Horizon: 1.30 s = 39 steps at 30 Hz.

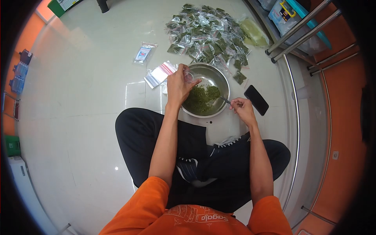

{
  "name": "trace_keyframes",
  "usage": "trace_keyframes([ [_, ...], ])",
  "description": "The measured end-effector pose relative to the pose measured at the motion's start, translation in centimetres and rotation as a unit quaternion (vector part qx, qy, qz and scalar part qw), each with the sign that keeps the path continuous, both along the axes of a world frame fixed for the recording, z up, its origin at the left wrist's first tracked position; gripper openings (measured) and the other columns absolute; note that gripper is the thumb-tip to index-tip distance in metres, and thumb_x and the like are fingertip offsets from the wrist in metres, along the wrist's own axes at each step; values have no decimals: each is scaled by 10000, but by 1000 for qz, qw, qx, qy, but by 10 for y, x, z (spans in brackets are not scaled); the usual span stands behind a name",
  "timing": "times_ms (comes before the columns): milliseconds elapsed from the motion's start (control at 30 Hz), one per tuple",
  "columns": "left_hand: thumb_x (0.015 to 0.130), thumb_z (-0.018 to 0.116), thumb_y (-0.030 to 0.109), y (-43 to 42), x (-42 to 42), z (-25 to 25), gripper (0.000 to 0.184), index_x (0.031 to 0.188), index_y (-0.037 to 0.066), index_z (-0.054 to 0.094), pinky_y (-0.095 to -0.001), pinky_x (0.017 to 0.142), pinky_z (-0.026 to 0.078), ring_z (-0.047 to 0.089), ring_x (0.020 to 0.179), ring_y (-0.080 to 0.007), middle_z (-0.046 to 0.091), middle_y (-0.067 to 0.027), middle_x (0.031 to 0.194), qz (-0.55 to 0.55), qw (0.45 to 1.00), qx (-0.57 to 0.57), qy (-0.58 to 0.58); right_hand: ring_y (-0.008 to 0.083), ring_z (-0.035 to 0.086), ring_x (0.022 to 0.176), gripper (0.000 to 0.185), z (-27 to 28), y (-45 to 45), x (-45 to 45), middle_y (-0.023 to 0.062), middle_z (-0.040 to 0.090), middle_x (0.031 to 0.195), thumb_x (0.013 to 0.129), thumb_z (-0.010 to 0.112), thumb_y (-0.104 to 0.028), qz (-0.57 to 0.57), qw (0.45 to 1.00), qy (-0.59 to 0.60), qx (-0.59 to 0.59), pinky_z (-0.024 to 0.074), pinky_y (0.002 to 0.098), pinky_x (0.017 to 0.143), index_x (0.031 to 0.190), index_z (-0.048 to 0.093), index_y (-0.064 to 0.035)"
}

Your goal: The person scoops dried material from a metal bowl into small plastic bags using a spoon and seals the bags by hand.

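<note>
A round steel bowl (pixel 224 84) with loose green leafy material (pixel 199 100) inside stands on the floor before my crossed legs. My left hand (pixel 180 85) is over the bowl's left rim, its fingers closed on a small clear plastic bag (pixel 188 76). At the bowl's right side, my right hand (pixel 242 109) pinches the handle of a spoon (pixel 225 100), whose head lies at the green material. A stack of zip bags with red and blue stripes (pixel 161 74) lies left of the bowl, partly behind my left hand.
Behind the bowl is a large pile of small filled bags (pixel 207 33), with a bigger bag (pixel 253 32) at its right. A black phone (pixel 256 100) lies right of my right hand. A packet (pixel 143 53) lies further left. Metal rails (pixel 296 117) run along the right.
</note>
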<state>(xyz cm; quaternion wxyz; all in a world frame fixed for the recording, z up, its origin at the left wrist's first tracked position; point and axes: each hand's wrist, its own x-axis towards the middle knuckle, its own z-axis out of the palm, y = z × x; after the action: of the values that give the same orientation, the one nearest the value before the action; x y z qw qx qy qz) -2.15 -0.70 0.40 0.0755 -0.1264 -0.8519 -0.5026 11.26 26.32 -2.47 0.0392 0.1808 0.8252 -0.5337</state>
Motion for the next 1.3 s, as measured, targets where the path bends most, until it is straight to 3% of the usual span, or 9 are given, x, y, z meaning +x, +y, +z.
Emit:
trace_keyframes([
  [200,685,919,238,0,1,0,469,952,20,600,-361,623,522,673,673,-259,691,-126,776,-35,998,-40,33,81,588,629,174,0,0,0,47,711,765,938,651,-122,3,1000,9,-6,470,241,577,971,708,39],
  [367,643,912,306,4,5,-1,514,972,46,615,-430,816,451,653,844,-332,688,-101,859,-74,986,-115,91,76,597,657,165,21,2,-2,46,709,765,944,654,-121,1,998,31,-46,472,238,590,979,708,31],
  [467,653,900,342,6,10,0,535,1012,76,608,-434,888,391,632,935,-309,682,-84,920,-98,983,-127,86,75,600,664,164,45,-2,-2,48,710,768,940,665,-127,11,998,41,-54,469,235,590,972,710,27],
  [600,662,896,351,12,10,-11,556,1055,101,594,-444,905,384,624,953,-304,669,-89,939,-125,976,-148,96,73,597,641,158,63,-9,-1,41,708,740,930,674,-129,26,998,54,-22,452,234,587,941,719,22],
  [667,648,901,284,13,11,-13,556,1075,115,588,-430,903,388,610,950,-307,649,-82,927,-153,968,-174,101,74,599,633,156,68,-11,-2,42,710,728,926,675,-128,32,998,58,-9,448,239,587,927,723,21],
  [733,638,895,238,14,13,-10,547,1075,115,589,-431,907,391,600,959,-314,640,-81,929,-168,964,-179,97,94,619,626,156,72,-13,-5,55,715,707,916,671,-123,61,994,64,67,453,265,593,904,728,22],
  [867,608,867,124,16,16,-5,539,1070,108,590,-431,927,395,578,993,-335,635,-78,952,-205,955,-195,89,125,643,635,144,79,-16,-9,76,720,709,899,672,-107,82,989,69,97,480,293,624,896,732,25],
  [1167,637,801,74,24,20,-4,441,1015,84,575,-433,936,380,629,979,-269,691,-74,941,-213,948,-209,110,247,670,647,154,80,-21,-16,129,727,763,853,666,-143,98,974,55,195,523,360,677,907,751,-27],
  [1300,626,815,86,26,21,-10,471,1036,79,584,-424,939,378,632,969,-282,687,-85,937,-200,952,-197,123,299,675,676,159,85,-25,-20,137,727,783,845,663,-156,108,969,45,218,526,382,683,919,754,-48],
])
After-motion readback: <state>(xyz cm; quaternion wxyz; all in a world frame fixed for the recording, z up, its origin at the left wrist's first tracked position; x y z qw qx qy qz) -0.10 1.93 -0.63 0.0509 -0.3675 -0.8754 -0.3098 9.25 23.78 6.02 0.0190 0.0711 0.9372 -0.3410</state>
